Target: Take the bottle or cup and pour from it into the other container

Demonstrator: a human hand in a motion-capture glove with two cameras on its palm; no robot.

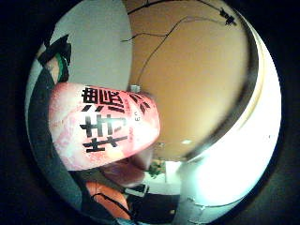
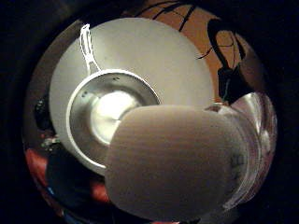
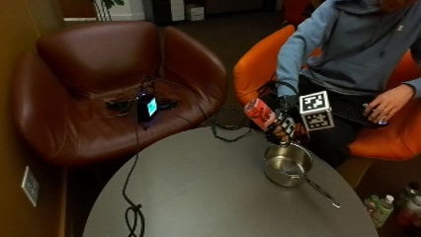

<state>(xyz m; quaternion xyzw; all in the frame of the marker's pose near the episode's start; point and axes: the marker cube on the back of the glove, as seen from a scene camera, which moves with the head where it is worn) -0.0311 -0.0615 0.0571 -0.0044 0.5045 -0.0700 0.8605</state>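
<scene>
In the outside view my gloved right hand (image 3: 285, 126) grips a bottle with a red and pink label (image 3: 260, 113). The bottle is tilted, its lower end pointing down at a steel pot (image 3: 287, 164) on the round grey table (image 3: 197, 187). The pot's long handle (image 3: 321, 191) points toward the table's near edge. The little finger side palm view shows the label's black characters (image 1: 104, 125) close to the palm. In the thumb side palm view the bottle's pale ribbed end (image 2: 173, 161) hangs just above the pot (image 2: 105, 116). No stream of liquid is visible.
A black cable (image 3: 133, 213) trails across the table's left side. A brown leather armchair (image 3: 99, 84) with a lit device stands behind the table. The person sits on an orange chair (image 3: 253, 69). Small bottles (image 3: 383, 209) stand on the floor at the right.
</scene>
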